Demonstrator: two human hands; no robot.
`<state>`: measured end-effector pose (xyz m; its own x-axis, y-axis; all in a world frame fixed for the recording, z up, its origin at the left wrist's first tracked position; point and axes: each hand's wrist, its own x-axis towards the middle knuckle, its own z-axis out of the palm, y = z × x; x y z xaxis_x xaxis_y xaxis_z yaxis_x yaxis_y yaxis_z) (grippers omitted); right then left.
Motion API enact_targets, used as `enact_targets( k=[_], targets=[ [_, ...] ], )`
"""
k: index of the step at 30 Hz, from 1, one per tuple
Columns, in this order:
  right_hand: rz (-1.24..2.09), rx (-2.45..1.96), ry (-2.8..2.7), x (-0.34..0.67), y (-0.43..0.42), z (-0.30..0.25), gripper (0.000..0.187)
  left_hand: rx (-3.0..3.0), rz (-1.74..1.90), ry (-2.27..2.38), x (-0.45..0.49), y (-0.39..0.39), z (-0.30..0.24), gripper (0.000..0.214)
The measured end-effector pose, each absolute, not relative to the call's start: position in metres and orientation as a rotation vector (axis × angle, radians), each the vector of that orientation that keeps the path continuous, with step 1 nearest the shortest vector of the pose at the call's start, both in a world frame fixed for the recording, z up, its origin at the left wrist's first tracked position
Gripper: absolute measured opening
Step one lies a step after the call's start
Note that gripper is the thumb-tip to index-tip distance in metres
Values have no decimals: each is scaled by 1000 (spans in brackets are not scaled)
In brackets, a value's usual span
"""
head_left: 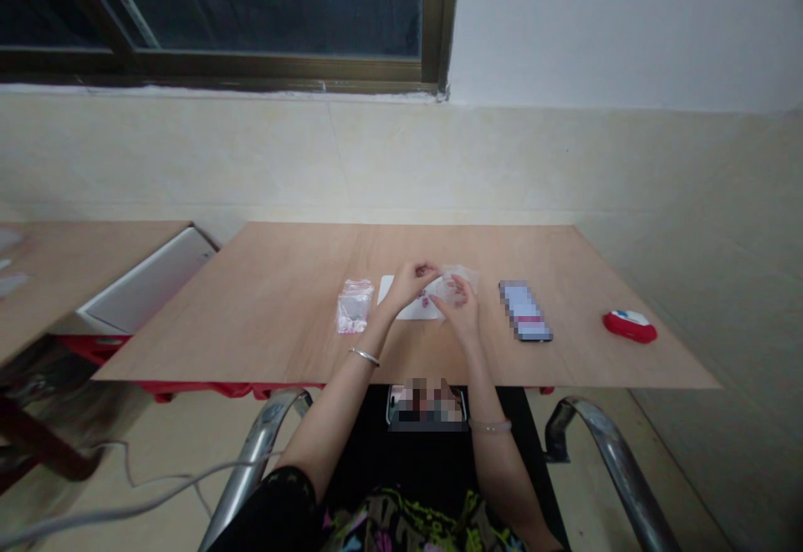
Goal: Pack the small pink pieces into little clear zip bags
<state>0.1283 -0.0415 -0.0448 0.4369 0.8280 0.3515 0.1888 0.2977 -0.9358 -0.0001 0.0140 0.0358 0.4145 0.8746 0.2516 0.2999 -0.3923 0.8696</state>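
Note:
Both my hands are over the middle of the wooden table point(263, 301). My left hand point(409, 282) is curled in a pinch above a white sheet point(401, 301) with small pink pieces on it. My right hand point(462, 304) holds a clear plastic bag point(459, 278) just to the right, fingers closed on it. What the left fingers pinch is too small to name. A bangle sits on each wrist.
A small clear bag of pink pieces point(355, 306) lies left of my hands. A phone point(525, 310) lies to the right, and a red and white object point(630, 325) near the right edge. A white box point(147, 282) sits left. Metal chair arms point(595, 443) flank my lap.

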Motion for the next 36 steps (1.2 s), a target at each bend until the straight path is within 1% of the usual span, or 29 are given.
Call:
enact_targets(
  k=[5,7,10,13,18,23,31,36],
  targets=[
    [486,-1218,-1125,126,-41,-43,65,2057,787,1023,4,9,43,25],
    [482,-1222,-1106,127,-41,-42,65,2016,814,1008,4,10,41,26],
    [504,-1236,-1024,129,-43,-41,67,1865,975,1055,2,15,32,29],
    [535,-1242,-944,133,-44,-38,66,1773,1062,1223,-6,21,9,28],
    [603,-1181,-862,136,-44,-37,64,1953,819,1432,-15,26,-46,10],
    [630,-1174,-874,137,-43,-40,66,2047,724,1539,-12,22,-77,18],
    [612,-1199,-906,137,-43,-42,66,2170,639,1563,-13,17,-71,15],
    [583,-1212,-927,137,-42,-45,64,2293,641,1687,-16,7,-63,23]
  ],
)
